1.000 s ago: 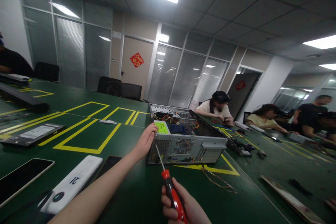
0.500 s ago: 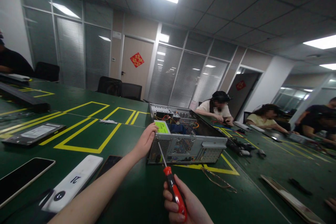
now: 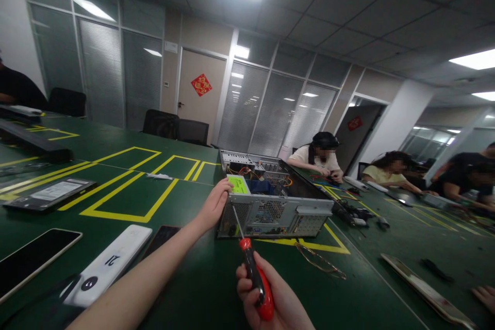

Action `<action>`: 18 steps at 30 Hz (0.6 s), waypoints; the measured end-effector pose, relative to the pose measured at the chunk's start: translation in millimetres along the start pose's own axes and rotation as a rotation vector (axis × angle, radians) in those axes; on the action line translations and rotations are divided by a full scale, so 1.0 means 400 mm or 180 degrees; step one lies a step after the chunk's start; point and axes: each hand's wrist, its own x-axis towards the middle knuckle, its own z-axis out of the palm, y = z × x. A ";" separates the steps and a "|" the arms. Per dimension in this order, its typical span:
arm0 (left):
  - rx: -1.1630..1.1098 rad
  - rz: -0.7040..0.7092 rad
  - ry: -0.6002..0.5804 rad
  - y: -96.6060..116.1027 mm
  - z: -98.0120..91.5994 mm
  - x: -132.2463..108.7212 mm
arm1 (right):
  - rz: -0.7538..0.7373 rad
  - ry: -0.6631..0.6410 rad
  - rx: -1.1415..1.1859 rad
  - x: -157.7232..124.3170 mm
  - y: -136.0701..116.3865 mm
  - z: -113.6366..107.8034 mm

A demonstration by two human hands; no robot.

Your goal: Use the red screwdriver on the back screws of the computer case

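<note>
Head view: 1 open computer case (image 3: 252, 211) lies on bench (image 3: 201, 289); left hand (image 3: 214, 206) touches near-left corner, cannot tell if pinching; right hand (image 3: 281, 289), fingers wrapped round 1 screwdriver (image 3: 252, 268); seemingly screw work, next needing steady tip.

Just one cam running here, riding on wearer's head, facing forward and down across green table (image 3: 201, 278). Right hand (image 3: 280, 289) is showing nearest, right up close at near edge; left hand (image 3: 214, 206) is landing bit farther out, touching open computer case (image 3: 288, 216) sitting mid-range around middle. View is going super wide, taking in glass partitions (image 3: 266, 100) on far side plus loads of ceiling (image 3: 348, 0), with room lines sloping down toward right.
</note>
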 end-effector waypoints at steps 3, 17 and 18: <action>-0.0021 -0.0015 0.0002 0.003 0.000 0.001 | 0.0069 -0.0130 -0.0154 0.010 0.011 0.003; -0.0015 -0.0044 0.0045 0.009 -0.003 0.000 | 0.0166 -0.0534 0.0105 0.014 0.008 -0.014; -0.0018 -0.0037 0.0041 0.007 -0.003 0.001 | 0.0135 -0.0503 0.0052 0.015 0.007 -0.014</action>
